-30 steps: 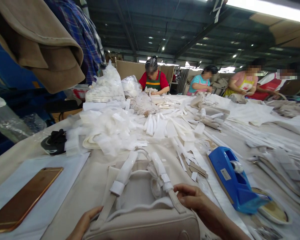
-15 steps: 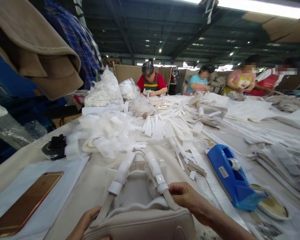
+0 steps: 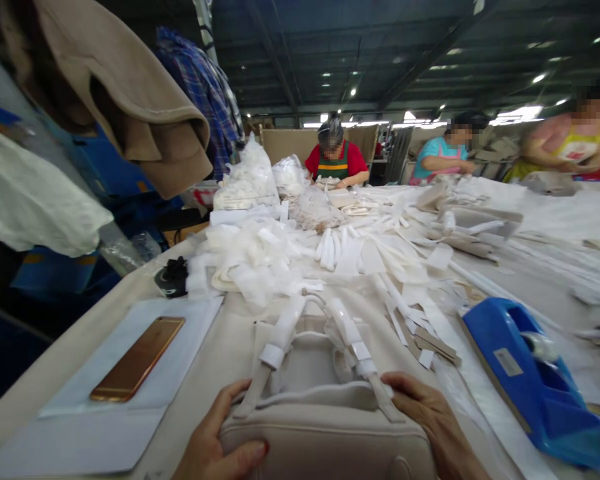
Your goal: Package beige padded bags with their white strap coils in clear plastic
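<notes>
A: Hands first! The left hand (image 3: 215, 433) is wrapped round the left end of the beige handbag (image 3: 325, 443), thumb flat on its near face.
B: And the right hand (image 3: 425, 420) clasps the other end, fingers curled at the top edge beside the foot of the right handle strap (image 3: 387, 399). The bag sits at the near edge of the scene, mouth up and gaping.
A: Good spread, I'd say: one hand at each end should hold the body square.
B: Light pressure, though! That soft rim (image 3: 325, 393) looks wavy, so a hard squeeze could buckle it. I'd leave the white wrapping (image 3: 286, 327) on the handles untouched too.
A: Just to the right, the blue tape dispenser (image 3: 525, 380); left, a phone (image 3: 137, 360) on white sheets (image 3: 105, 437).
B: Beyond the bag, pale strips and offcuts (image 3: 433, 340) on the right, a heap of white wrapping material (image 3: 260, 257) on the left. Best to hold the bag clear of both.
A: And at the far side, a co-worker in red (image 3: 357, 163), head bent over the table.
</notes>
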`<state>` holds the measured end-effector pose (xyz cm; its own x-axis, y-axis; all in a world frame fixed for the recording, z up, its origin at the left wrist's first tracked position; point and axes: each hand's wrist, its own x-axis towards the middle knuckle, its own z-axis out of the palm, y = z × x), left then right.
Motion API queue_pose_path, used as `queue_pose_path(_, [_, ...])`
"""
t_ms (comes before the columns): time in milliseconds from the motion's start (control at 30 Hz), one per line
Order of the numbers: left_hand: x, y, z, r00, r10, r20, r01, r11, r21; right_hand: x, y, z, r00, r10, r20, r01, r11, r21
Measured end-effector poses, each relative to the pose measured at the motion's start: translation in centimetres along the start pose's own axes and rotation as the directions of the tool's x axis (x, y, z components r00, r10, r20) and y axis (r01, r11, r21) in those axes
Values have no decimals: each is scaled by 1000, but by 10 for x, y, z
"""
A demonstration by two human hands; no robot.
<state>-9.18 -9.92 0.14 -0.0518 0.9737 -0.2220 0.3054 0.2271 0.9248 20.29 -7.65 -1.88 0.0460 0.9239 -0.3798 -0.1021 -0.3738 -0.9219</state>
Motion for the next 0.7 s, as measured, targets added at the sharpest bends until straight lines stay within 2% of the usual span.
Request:
queue_pose_path(67, [0, 0, -1, 997, 2, 74, 0, 1000, -30, 1, 3, -3, 998, 40, -44, -40, 999, -15])
queue_pose_path(167, [1, -2, -2, 991, 7, 130, 0, 998, -55, 2, 8, -6, 993, 82, -86, -85, 996, -32])
queue_pose_path(333, [1, -4, -1, 996, 7, 85, -2, 999, -54, 0, 17, -8, 990, 91, -112, -93, 996, -10])
queue_pose_path(433, [2, -5, 1, 997, -45, 59, 50, 995, -83, 1, 17, -9, 996, 17, -88, -20, 999, -36])
queue_pose_path(500, [3, -5, 2, 996, -75, 47, 79, 991, -104, 2, 9, -10, 987, -145, -72, 135, 982, -133])
queue_pose_path(567, [5, -5, 3, 996, -81, 41, 85, 989, -120, 3, -5, -12, 948, -317, 8, 308, 915, -261])
queue_pose_path(600, [5, -4, 3, 995, -84, 51, 90, 987, -133, 2, -13, -13, 931, -356, 77, 362, 878, -313])
queue_pose_path(700, [6, -2, 4, 990, -114, 84, 127, 976, -179, -3, -34, -18, 925, -261, 276, 357, 842, -403])
